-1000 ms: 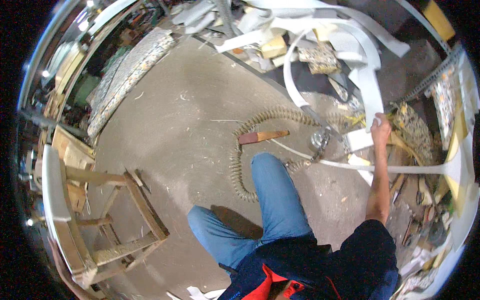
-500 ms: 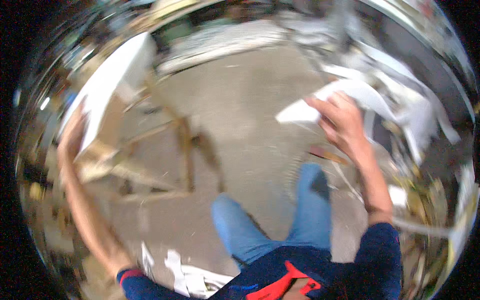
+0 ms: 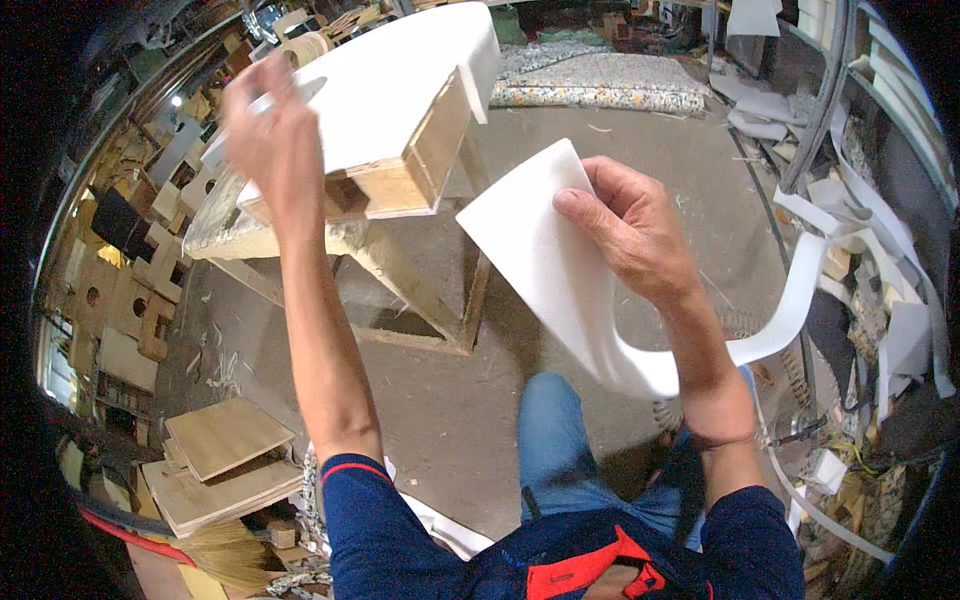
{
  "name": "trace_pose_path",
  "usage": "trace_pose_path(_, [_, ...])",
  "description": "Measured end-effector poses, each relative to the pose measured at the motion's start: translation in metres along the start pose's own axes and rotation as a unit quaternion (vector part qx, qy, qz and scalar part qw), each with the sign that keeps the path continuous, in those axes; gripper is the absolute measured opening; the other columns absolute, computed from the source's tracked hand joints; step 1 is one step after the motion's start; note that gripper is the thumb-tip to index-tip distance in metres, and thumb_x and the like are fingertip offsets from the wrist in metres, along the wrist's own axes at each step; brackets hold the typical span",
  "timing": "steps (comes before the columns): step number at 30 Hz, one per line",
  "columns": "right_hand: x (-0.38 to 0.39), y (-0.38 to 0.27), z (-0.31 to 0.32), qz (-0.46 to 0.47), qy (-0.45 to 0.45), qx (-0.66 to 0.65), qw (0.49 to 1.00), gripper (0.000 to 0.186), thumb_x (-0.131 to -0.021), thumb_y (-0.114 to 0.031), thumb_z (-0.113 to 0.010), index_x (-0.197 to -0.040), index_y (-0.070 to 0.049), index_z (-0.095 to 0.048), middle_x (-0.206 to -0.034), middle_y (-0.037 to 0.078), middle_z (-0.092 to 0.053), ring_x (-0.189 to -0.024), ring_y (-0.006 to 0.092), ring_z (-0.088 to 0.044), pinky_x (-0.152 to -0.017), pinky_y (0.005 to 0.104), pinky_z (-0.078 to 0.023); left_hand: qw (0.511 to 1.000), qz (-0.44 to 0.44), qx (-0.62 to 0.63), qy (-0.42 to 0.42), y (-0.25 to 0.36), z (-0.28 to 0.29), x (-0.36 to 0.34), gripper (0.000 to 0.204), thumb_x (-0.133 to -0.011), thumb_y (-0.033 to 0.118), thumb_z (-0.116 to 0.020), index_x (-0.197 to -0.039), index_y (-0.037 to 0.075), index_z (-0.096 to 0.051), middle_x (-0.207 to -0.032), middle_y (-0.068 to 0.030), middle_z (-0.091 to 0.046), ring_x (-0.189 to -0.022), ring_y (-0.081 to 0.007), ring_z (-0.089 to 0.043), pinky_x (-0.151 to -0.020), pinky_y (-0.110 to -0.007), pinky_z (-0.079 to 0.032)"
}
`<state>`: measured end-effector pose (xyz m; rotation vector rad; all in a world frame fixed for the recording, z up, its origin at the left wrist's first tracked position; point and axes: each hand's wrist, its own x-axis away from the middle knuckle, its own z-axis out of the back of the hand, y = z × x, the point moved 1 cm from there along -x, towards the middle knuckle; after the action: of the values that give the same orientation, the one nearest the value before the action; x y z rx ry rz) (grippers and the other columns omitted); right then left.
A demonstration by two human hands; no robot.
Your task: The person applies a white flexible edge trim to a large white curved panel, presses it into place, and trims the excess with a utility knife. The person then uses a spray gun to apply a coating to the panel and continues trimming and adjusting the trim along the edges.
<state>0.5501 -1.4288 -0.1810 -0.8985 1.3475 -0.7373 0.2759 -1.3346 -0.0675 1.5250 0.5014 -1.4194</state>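
Observation:
My right hand (image 3: 635, 230) is closed on a white foam sheet (image 3: 540, 235), thumb on its near face and fingers behind. From there the sheet hangs down and curves away to the right as a long strip. My left hand (image 3: 270, 130) is smeared by motion, its fingers curled, over the left end of a wooden frame (image 3: 385, 185) topped with white padding (image 3: 410, 80). Something pale shows at those fingers; its kind is unclear. The padded frame rests on a wooden stand (image 3: 225, 225) in front of me, to the left.
Wooden boards (image 3: 230, 440) and a straw broom (image 3: 230, 548) lie at the lower left. Cut wooden pieces (image 3: 115, 300) are stacked along the left side. A speckled foam slab (image 3: 600, 85) lies at the back. White foam scraps (image 3: 905, 335) pile up at the right.
My view has swung left, bringing the padded frame nearer the middle. My left hand has left the frame's near left edge and is raised over it. The right hand still holds the foam sheet.

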Motion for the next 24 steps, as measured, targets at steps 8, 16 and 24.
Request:
trace_pose_path(8, [-0.011,0.081,0.008,0.004,0.121,-0.174,0.977,0.025,-0.100,-0.022,-0.067,-0.107,0.002,-0.065,-0.088,0.002,-0.068,-0.076,0.0057,-0.058,-0.065,0.0228,-0.048,0.921,0.192,0.240,-0.241,0.109,0.014,0.228,0.057,-0.088,0.034,-0.079,-0.126,-0.001,-0.053,-0.120,-0.0150,-0.063,-0.109,-0.0214,-0.063,-0.084,-0.034,-0.056])
trace_pose_path(16, [-0.038,0.096,0.036,-0.080,0.022,-0.358,0.930,0.037,-0.098,-0.015,-0.067,-0.126,0.004,-0.053,-0.109,0.009,-0.066,-0.097,0.0115,-0.061,-0.085,0.0271,-0.051,0.911,0.324,0.008,-0.254,0.158,-0.034,0.219,0.025,-0.097,0.010,-0.066,-0.116,-0.004,-0.059,-0.103,-0.0094,-0.069,-0.093,-0.0141,-0.062,-0.083,-0.028,-0.050])
trace_pose_path(24, [-0.053,0.067,0.027,-0.263,-0.026,-0.456,0.850,0.030,-0.096,-0.005,-0.067,-0.122,0.005,-0.057,-0.113,0.009,-0.066,-0.103,0.0128,-0.062,-0.092,0.0283,-0.049,0.819,0.296,-0.160,-0.466,0.184,-0.012,0.093,0.029,-0.093,0.006,-0.069,-0.119,-0.003,-0.060,-0.090,-0.0130,-0.069,-0.081,-0.0143,-0.063,-0.074,-0.030,-0.052])
